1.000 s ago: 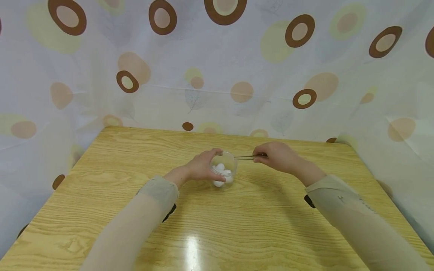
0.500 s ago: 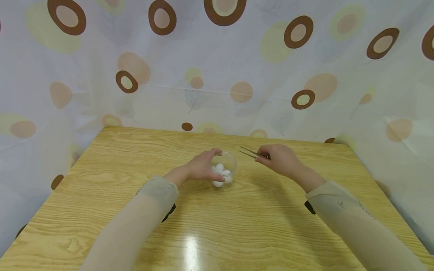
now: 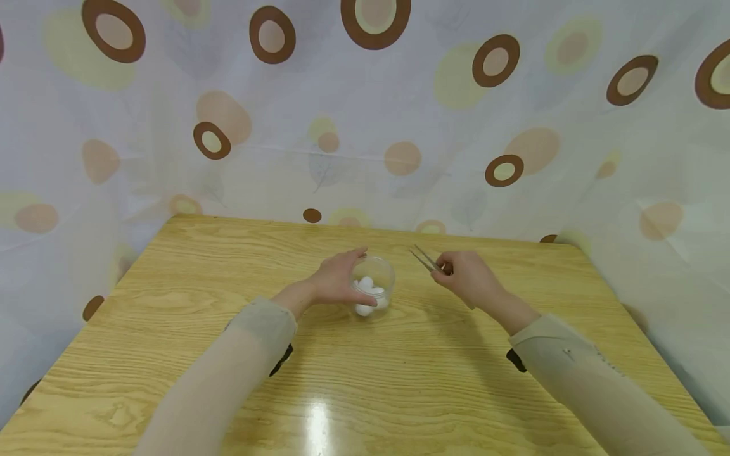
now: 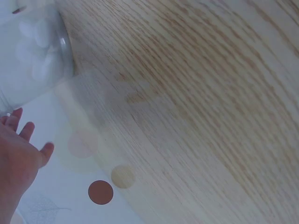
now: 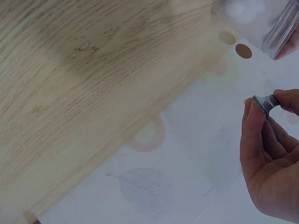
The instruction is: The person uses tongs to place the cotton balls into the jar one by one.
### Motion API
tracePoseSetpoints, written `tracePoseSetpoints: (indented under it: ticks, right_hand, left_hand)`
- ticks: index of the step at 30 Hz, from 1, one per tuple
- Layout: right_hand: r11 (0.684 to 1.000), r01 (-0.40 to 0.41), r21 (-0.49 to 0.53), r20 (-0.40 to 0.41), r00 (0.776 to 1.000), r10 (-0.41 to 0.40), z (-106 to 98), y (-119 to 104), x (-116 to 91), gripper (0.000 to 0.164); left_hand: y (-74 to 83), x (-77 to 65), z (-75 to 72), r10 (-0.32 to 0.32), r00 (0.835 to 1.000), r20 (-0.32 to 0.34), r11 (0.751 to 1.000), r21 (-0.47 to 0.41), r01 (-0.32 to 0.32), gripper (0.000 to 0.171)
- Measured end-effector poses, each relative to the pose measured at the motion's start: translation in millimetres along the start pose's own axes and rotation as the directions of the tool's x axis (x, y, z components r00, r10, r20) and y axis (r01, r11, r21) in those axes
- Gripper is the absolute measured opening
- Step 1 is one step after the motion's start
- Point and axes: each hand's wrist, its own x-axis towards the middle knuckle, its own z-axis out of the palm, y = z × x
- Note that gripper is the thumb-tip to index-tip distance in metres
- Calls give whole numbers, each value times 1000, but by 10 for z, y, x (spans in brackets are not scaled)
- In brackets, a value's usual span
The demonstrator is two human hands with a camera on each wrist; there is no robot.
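Observation:
In the head view, my left hand grips a clear plastic jar around its rim, thumb on the near side and fingers on the far side. Several white balls lie at the jar's bottom. They show blurred through the wall of the jar in the left wrist view. To the right of the jar, my right hand pinches metal tweezers between thumb and fingers. The tips point up and left, apart, nothing between them. In the right wrist view only the rounded end of the tweezers shows between the fingertips.
Both hands are over a wood-grain table. A white curtain with brown and peach circles hangs behind the table and along both sides. Light reflects off the table near its front.
The tweezers have swung from pointing left at the jar's rim to pointing up and left, away from it, and their tips have spread. My left hand keeps its hold on the jar.

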Motion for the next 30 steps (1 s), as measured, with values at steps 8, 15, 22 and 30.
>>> tracePoseSetpoints:
  ticks: [8, 15, 22, 30]
  right_hand:
    - [991, -131, -21, 0, 991, 131, 68, -74, -12, 26]
    - [977, -208, -42, 33, 977, 209, 173, -109, 49, 31]
    - [976, -213, -54, 78, 973, 217, 321, -181, 127, 41]
    - [965, -243, -95, 97, 963, 252, 509, -168, 182, 49]
  left_hand:
    - [28, -2, 4, 23, 997, -72, 999, 43, -20, 89]
    - [46, 4, 1, 2, 997, -79, 1000, 6, -2, 87]
    - [34, 23, 13, -24, 996, -84, 1000, -2, 24, 86]
    - [63, 19, 13, -19, 996, -89, 999, -33, 16, 87]
